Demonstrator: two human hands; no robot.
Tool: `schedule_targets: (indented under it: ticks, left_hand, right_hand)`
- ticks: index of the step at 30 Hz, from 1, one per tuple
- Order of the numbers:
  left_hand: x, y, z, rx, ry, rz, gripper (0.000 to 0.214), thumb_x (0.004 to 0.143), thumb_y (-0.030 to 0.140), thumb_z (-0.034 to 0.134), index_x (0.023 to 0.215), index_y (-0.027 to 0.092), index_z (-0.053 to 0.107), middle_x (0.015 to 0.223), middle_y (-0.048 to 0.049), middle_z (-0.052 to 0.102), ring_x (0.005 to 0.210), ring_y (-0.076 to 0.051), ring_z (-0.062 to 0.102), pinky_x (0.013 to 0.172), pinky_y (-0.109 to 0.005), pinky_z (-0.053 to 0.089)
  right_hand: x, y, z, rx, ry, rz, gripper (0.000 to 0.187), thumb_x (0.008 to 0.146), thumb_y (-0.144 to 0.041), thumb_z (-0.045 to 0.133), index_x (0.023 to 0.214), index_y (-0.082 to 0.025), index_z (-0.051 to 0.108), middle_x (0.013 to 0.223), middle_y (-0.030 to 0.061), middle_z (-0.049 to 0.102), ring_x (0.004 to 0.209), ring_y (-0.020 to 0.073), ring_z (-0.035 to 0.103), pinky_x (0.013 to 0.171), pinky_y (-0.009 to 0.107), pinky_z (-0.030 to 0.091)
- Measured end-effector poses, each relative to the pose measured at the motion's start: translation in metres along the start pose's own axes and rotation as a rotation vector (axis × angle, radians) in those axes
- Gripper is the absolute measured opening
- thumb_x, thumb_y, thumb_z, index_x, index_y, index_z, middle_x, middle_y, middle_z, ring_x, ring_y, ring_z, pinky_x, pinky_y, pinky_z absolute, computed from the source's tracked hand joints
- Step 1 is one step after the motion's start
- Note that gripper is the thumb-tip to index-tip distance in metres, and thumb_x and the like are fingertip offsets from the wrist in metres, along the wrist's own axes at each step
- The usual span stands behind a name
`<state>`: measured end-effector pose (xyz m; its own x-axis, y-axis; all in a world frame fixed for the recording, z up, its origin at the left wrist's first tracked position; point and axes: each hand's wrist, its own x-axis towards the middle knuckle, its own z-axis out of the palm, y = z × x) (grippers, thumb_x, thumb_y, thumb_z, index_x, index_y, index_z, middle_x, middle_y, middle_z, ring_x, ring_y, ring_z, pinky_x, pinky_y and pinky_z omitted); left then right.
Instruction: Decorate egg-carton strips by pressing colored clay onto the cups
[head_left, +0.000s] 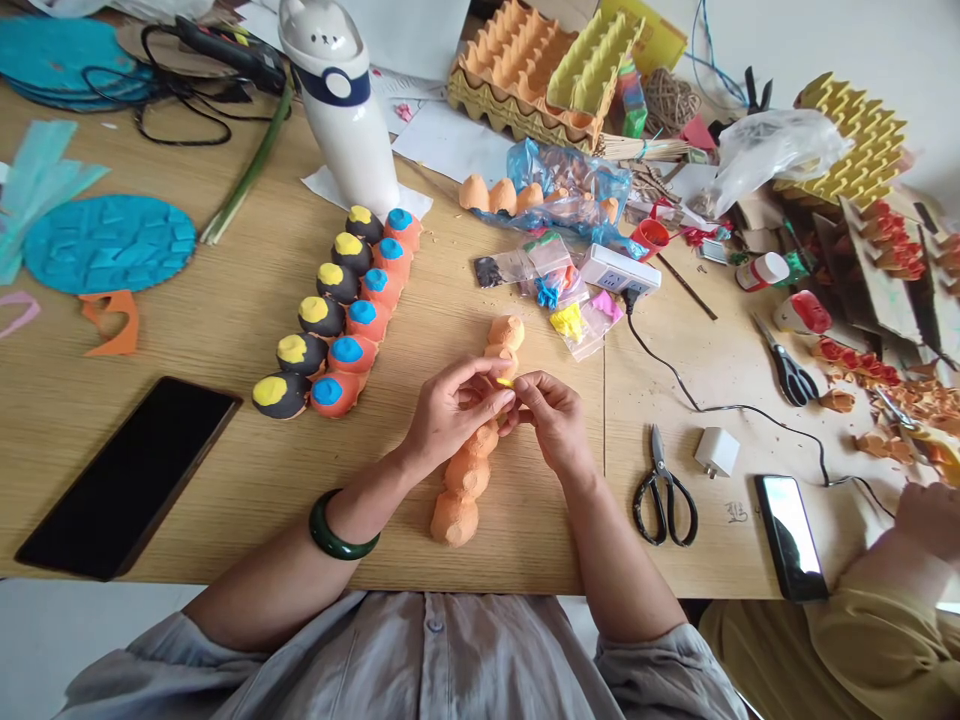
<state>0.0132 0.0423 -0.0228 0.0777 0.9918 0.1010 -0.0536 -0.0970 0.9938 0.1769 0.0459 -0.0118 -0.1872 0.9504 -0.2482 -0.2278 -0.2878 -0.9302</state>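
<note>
Yellow piece (505, 382), small, bright, pinched by left hand (444, 412) and right hand (557, 418) (bumpy orange strip (466, 476) beneath)

Through the head camera I see a creased grey shirt (375, 665), a button (435, 626) on its front placket; wide sleeves (664, 672) end near the elbows; a glossy dark green bangle (321, 532) rings the left forearm; left hand (454, 408) and right hand (553, 418) are bare.

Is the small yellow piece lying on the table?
No, the left hand and the right hand hold the yellow piece between them, over the orange carton strip.
</note>
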Motion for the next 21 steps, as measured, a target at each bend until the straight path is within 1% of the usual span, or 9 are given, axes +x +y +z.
schedule_targets:
  ticks: [1,4,6,11,16,21]
  left_hand:
    - [0.0001,-0.0003,-0.0002,0.002,-0.005,0.01,0.025,0.09,0.038,0.079,0.108,0.021,0.078,0.104,-0.0061,0.078,0.085,-0.017,0.076,0.077,-0.027,0.064]
    - [0.0008,-0.0014,-0.0005,0.009,-0.004,0.066,0.015,0.092,0.034,0.077,0.098,0.021,0.079,0.097,-0.0042,0.076,0.082,-0.015,0.075,0.073,-0.025,0.063]
    - [0.0012,-0.0019,-0.0003,0.012,0.003,0.077,0.013,0.092,0.033,0.077,0.094,0.021,0.079,0.093,-0.0032,0.075,0.079,-0.015,0.074,0.071,-0.025,0.063]
    - [0.0011,-0.0015,0.0,0.027,0.022,0.064,0.015,0.091,0.035,0.076,0.092,0.02,0.077,0.094,-0.0035,0.075,0.077,-0.014,0.074,0.07,-0.025,0.063]
    - [0.0007,0.0001,-0.0002,0.02,0.005,0.031,0.019,0.09,0.036,0.078,0.101,0.021,0.078,0.099,-0.0045,0.075,0.083,-0.016,0.075,0.077,-0.027,0.064]
    - [0.0017,-0.001,-0.0004,0.026,0.01,0.062,0.012,0.091,0.032,0.077,0.091,0.02,0.078,0.091,-0.0024,0.073,0.076,-0.014,0.073,0.07,-0.024,0.062]
  right_hand:
    - [0.0,-0.0001,0.0,0.002,-0.001,0.0,0.042,0.081,-0.058,0.086,0.08,-0.019,0.07,0.066,-0.0011,0.07,0.053,0.0124,0.064,0.053,0.028,0.065]
    - [0.0,-0.0008,0.0005,0.009,-0.022,0.003,0.041,0.082,-0.057,0.086,0.079,-0.019,0.071,0.067,-0.0009,0.071,0.053,0.0117,0.064,0.053,0.028,0.064]
    - [-0.0001,-0.0012,0.001,0.007,-0.029,0.007,0.042,0.082,-0.057,0.086,0.079,-0.019,0.071,0.068,-0.0006,0.071,0.053,0.0117,0.064,0.053,0.028,0.064]
    - [-0.0001,-0.0005,0.0012,0.016,-0.013,0.016,0.042,0.081,-0.058,0.086,0.082,-0.019,0.071,0.069,-0.0007,0.072,0.054,0.0122,0.064,0.054,0.028,0.065]
    - [-0.0001,-0.0003,0.0003,0.02,-0.013,0.003,0.04,0.081,-0.056,0.087,0.081,-0.019,0.071,0.066,-0.0015,0.071,0.052,0.0118,0.064,0.053,0.028,0.065]
    - [0.0004,-0.0012,0.0003,0.034,-0.044,0.041,0.04,0.081,-0.056,0.086,0.081,-0.019,0.072,0.069,-0.0003,0.073,0.052,0.0114,0.063,0.053,0.028,0.064]
